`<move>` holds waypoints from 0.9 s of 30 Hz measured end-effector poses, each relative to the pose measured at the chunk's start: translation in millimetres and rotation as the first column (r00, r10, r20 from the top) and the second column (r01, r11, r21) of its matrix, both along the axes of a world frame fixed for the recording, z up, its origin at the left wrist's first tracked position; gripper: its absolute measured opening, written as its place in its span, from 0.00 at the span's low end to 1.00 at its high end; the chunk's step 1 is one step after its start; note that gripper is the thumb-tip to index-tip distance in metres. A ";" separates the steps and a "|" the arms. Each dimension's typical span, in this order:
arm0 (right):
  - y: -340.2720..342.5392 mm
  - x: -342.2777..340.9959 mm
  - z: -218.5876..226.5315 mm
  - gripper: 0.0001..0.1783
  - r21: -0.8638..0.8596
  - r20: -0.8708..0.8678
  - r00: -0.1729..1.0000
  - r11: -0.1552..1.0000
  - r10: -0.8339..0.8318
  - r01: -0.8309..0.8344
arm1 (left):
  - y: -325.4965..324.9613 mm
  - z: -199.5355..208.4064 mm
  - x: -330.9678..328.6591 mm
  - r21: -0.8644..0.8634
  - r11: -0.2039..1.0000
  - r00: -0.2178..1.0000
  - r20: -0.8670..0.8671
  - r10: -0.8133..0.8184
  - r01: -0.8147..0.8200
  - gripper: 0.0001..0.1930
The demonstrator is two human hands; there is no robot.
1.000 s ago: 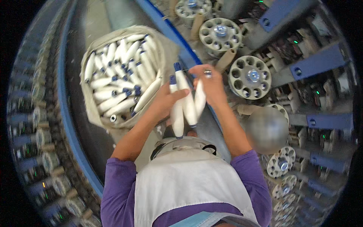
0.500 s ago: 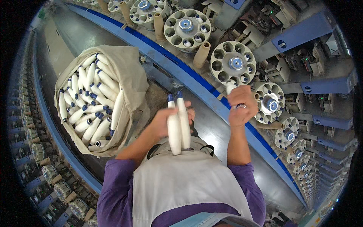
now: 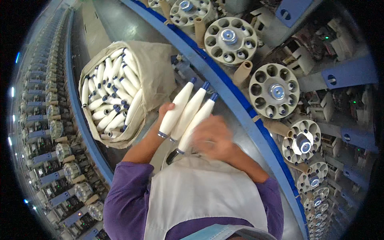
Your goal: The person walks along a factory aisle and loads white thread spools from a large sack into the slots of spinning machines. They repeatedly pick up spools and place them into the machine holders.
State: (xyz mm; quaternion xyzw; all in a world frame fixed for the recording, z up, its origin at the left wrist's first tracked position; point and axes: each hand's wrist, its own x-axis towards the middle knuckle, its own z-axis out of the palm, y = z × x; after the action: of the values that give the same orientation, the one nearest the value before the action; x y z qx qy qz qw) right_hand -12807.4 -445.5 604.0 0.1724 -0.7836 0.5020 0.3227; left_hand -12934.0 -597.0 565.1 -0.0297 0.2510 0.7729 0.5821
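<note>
My left hand [image 3: 163,114] is closed around three white yarn bobbins [image 3: 191,110], fanned out side by side. Their dark blue tips point up and away to the right. The thumb shows against the leftmost bobbin; the other fingers are hidden behind. Smeared by motion, my right hand [image 3: 214,138] is over the lower part of the rightmost bobbin; its grip cannot be made out. Left of my hands stands a cream cloth sack [image 3: 156,76] full of similar bobbins [image 3: 105,86]. To the right is a round white bobbin magazine [image 3: 276,79] with bobbins in some holes.
A blue machine rail [image 3: 236,96] runs diagonally between me and a row of round magazines [image 3: 229,37]. Brown paper cones [image 3: 243,72] stand between them. Another long machine row [image 3: 72,172] lies at the left, behind a blue rail [image 3: 86,136].
My right hand has come back from the magazine to the bobbins in my left hand. Three bobbins now show there, fanned and tilted right; two showed before. The view has shifted.
</note>
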 end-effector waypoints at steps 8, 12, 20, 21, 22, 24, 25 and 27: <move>30.2 -1.5 -77.5 0.20 -0.005 0.742 0.635 0.946 -0.214 0.325 | -44.5 -16.1 -50.9 -0.075 0.908 0.910 0.092 -0.405 0.412 0.47; -3.7 -36.6 -80.9 0.17 -0.093 0.796 0.604 0.978 -0.040 0.187 | -59.4 -18.7 -84.2 -0.203 0.867 0.890 0.076 -0.450 0.455 0.45; -3.2 -60.3 -28.4 0.06 -0.328 0.623 0.745 0.786 -0.237 0.524 | -55.8 -32.9 -156.4 -0.283 0.652 0.705 0.157 -0.692 0.703 0.43; -13.9 -63.9 -31.8 0.07 0.034 0.556 0.728 0.886 -0.401 0.463 | -52.7 -35.2 -159.4 -0.274 0.631 0.680 0.141 -0.720 0.725 0.43; -21.3 -69.2 -35.0 0.07 0.298 0.472 0.722 0.862 -0.506 0.409 | -51.1 -36.8 -158.0 -0.292 0.611 0.665 0.141 -0.733 0.735 0.43; -31.3 -74.0 -40.8 0.07 0.354 0.353 0.700 0.781 -0.621 0.514 | -49.3 -38.2 -152.6 -0.228 0.624 0.652 0.071 -0.755 0.747 0.43; -31.2 -74.6 -41.8 0.08 0.335 0.293 0.714 0.768 -0.636 0.546 | -49.6 -38.4 -147.8 -0.225 0.625 0.655 0.092 -0.750 0.748 0.43; -19.9 -69.3 -37.8 0.08 -0.630 0.763 0.646 0.238 0.014 0.739 | -53.2 -35.7 -143.8 -0.140 0.646 0.659 0.078 -0.748 0.750 0.43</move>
State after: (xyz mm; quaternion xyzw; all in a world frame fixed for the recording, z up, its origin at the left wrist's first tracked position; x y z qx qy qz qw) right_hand -12876.7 -465.4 566.2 -0.4263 -0.4274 0.7738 0.1922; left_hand -13077.8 -650.3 529.4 0.0248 0.2982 0.4405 0.8464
